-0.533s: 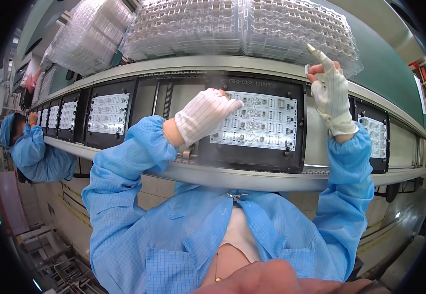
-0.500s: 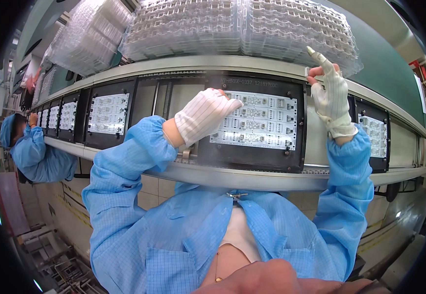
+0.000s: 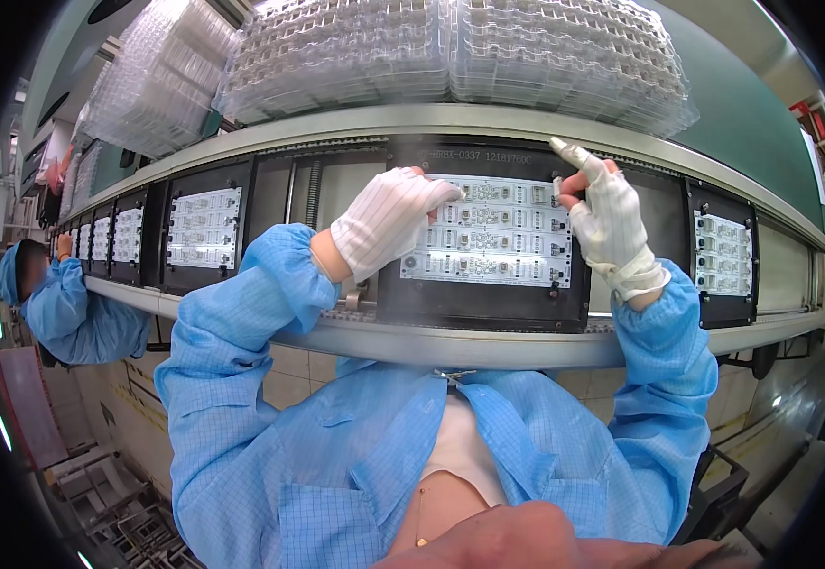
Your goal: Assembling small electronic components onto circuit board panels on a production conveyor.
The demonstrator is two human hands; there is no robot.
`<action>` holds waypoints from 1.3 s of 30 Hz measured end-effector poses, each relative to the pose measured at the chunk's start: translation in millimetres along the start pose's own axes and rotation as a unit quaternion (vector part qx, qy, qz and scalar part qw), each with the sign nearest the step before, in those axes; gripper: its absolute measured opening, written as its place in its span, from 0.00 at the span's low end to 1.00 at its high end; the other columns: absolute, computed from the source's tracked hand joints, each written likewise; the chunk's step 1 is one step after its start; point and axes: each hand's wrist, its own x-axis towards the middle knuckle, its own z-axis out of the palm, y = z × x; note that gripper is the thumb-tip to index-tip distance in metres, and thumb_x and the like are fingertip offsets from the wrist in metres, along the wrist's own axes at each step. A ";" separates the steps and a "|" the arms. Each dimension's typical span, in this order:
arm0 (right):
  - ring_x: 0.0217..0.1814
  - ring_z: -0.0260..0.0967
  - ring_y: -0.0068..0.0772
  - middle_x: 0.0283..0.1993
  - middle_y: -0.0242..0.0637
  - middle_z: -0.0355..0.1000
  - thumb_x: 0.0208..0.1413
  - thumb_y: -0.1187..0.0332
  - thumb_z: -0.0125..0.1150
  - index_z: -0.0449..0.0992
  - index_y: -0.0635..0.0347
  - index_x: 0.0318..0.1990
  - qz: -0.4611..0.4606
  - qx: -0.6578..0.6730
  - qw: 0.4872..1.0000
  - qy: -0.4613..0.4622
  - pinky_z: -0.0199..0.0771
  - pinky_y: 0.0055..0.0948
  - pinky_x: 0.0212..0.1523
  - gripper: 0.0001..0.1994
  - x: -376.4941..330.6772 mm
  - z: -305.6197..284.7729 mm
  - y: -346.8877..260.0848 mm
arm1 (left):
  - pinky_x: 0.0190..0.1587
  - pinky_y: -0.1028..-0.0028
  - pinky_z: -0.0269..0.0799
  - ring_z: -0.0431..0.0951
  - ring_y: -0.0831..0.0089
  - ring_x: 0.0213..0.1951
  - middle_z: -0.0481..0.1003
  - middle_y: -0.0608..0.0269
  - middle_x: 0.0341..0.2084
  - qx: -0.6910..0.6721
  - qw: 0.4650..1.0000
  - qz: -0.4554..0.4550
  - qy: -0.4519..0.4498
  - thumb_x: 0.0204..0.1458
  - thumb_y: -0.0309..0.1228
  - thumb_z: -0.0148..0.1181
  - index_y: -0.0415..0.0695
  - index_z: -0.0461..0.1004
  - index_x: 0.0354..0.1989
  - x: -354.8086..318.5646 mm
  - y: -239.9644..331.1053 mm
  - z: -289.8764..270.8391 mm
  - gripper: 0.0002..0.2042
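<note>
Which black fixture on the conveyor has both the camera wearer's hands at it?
The central black fixture, directly before the wearer: left hand and right hand are over it; neither reaches another.

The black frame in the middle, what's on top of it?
White circuit boards lie on the black frame. The left hand hides some of their left side; what's underneath it can't be seen.

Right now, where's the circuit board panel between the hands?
Head view, right of centre: the circuit board panel lies in a black carrier, left hand at its upper left, right hand upper right.
</note>
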 end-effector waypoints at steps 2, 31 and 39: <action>0.36 0.72 0.37 0.29 0.37 0.73 0.43 0.86 0.56 0.69 0.48 0.65 -0.006 0.005 1.000 0.002 0.71 0.36 0.52 0.37 -4.7 10.8 -2.2 | 0.40 0.65 0.75 0.78 0.59 0.32 0.76 0.60 0.24 0.029 0.999 0.020 0.002 0.45 0.21 0.60 0.44 0.76 0.42 0.3 -2.3 2.2 0.13; 0.32 0.69 0.39 0.29 0.34 0.70 0.44 0.84 0.53 0.69 0.52 0.63 -0.132 -0.129 0.980 -0.081 0.71 0.36 0.38 0.33 -10.3 52.0 -0.7 | 0.43 0.65 0.76 0.80 0.62 0.32 0.77 0.59 0.26 0.162 0.986 0.027 0.030 0.45 0.22 0.60 0.44 0.75 0.45 -26.5 -4.9 24.7 0.16; 0.32 0.72 0.40 0.29 0.36 0.73 0.43 0.83 0.55 0.74 0.55 0.59 -0.094 -0.089 0.991 -0.045 0.71 0.38 0.40 0.30 -28.0 28.0 -20.0 | 0.39 0.63 0.75 0.79 0.58 0.35 0.78 0.58 0.29 0.093 0.992 0.061 0.063 0.46 0.26 0.62 0.46 0.76 0.46 -23.2 0.3 -18.2 0.16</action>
